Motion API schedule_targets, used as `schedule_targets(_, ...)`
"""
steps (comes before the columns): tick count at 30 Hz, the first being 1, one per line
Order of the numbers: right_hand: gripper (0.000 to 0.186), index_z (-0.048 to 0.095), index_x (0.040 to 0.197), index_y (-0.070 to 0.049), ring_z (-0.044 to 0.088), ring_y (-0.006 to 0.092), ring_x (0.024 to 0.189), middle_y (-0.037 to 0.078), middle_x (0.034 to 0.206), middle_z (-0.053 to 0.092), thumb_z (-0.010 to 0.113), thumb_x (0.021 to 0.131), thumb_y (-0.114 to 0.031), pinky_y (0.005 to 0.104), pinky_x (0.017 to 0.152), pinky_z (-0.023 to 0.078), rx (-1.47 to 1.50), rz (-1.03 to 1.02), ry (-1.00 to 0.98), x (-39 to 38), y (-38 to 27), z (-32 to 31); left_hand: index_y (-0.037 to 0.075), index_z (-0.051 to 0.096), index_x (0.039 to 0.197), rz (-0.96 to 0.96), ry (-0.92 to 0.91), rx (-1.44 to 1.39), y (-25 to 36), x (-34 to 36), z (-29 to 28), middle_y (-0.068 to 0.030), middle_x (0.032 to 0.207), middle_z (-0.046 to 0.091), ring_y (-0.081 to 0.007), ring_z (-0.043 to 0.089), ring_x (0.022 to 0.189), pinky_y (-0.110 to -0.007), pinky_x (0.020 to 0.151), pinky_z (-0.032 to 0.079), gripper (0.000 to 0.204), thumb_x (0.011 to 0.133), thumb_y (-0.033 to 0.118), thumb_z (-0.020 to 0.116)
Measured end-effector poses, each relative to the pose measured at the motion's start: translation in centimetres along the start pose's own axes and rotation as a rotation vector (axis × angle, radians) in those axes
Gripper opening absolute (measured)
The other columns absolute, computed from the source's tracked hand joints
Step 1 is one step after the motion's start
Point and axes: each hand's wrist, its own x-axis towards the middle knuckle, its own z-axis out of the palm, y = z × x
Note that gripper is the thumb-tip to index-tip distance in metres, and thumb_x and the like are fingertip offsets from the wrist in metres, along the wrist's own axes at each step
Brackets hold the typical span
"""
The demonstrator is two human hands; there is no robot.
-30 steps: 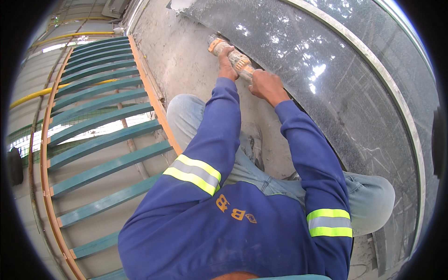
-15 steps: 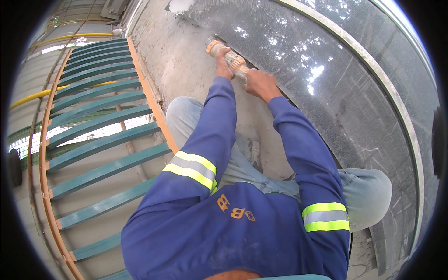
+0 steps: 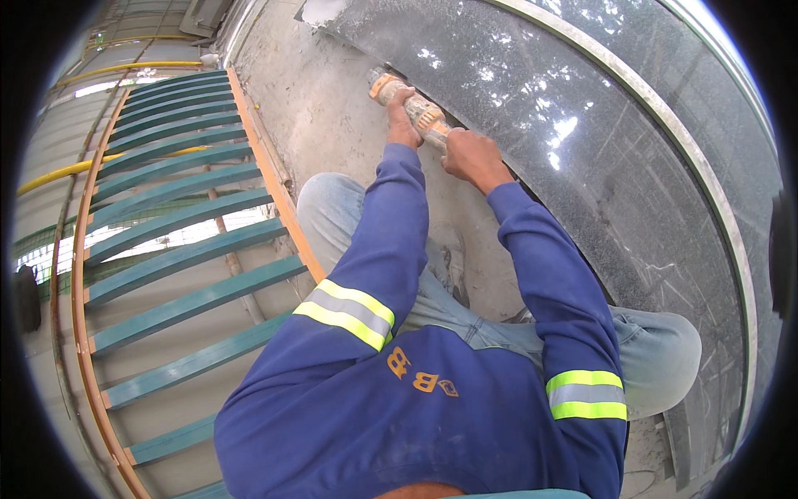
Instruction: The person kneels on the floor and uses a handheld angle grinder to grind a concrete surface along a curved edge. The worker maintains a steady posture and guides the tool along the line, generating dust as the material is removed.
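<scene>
Fingers of the left hand wrap around the body of a dusty orange-and-grey power tool; those of the right hand clasp its near end. Just beside: a dark glossy panel's left edge, on concrete floor.

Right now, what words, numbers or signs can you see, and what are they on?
On the blue top: big yellow letters and a small yellow emblem; I won't copy them out.
On the dusty orange tool: any writing is too small and blurred to read.
On the dark glossy panel: no writing I can make out.
</scene>
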Motion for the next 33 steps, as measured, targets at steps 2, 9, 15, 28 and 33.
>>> schedule_targets(2,0.034,0.065,0.097,0.004,0.068,0.0397,0.095,0.025,0.099,0.07,0.071,0.076,-0.023,0.0474,0.081,0.054,0.007,-0.008,0.007,-0.2,-0.1,-0.3,0.007,0.054,0.1,0.004,0.014,-0.001,0.0,-0.1,0.0,-0.0088,0.083,0.058,-0.0285,0.063,0.069,-0.048,0.066,0.057,0.031,0.076,0.021,0.067)
schedule_targets(9,0.031,0.068,0.099,0.002,0.069,0.0367,0.096,0.021,0.102,0.071,0.07,0.077,-0.018,0.045,0.082,0.055,-0.01,0.006,-0.007,1.1,-0.1,0.5,0.007,0.053,0.102,-0.003,0.019,0.02,0.3,1.0,-0.3,-0.0099,0.085,0.058,-0.0295,0.063,0.071,-0.048,0.067,0.057,0.034,0.075,0.022,0.068)
schedule_targets(15,0.033,0.067,0.097,0.004,0.069,0.0396,0.094,0.025,0.1,0.07,0.068,0.076,-0.021,0.0471,0.081,0.055,0.0,-0.018,0.003,2.3,0.1,1.3,0.007,0.051,0.103,-0.003,-0.021,0.044,0.6,2.2,-1.1,-0.0118,0.086,0.059,-0.0307,0.064,0.071,-0.049,0.066,0.057,0.034,0.077,0.023,0.066)
schedule_targets(28,0.032,0.067,0.101,0.003,0.069,0.0361,0.097,0.021,0.103,0.07,0.07,0.077,-0.019,0.0448,0.082,0.055,-0.016,0.02,-0.033,-0.3,-0.4,-0.4,0.007,0.051,0.104,-0.015,-0.042,0.022,0.1,0.3,-0.4,-0.0114,0.086,0.058,-0.0306,0.064,0.071,-0.049,0.066,0.058,0.035,0.076,0.023,0.067)
schedule_targets(33,0.034,0.066,0.099,0.003,0.069,0.0385,0.094,0.023,0.101,0.07,0.07,0.076,-0.022,0.047,0.081,0.055,-0.005,0.001,-0.007,0.6,0.3,0.4,0.008,0.052,0.105,-0.011,-0.026,0.033,0.0,0.5,-0.2,-0.0105,0.086,0.058,-0.0306,0.064,0.072,-0.05,0.067,0.058,0.035,0.077,0.023,0.067)
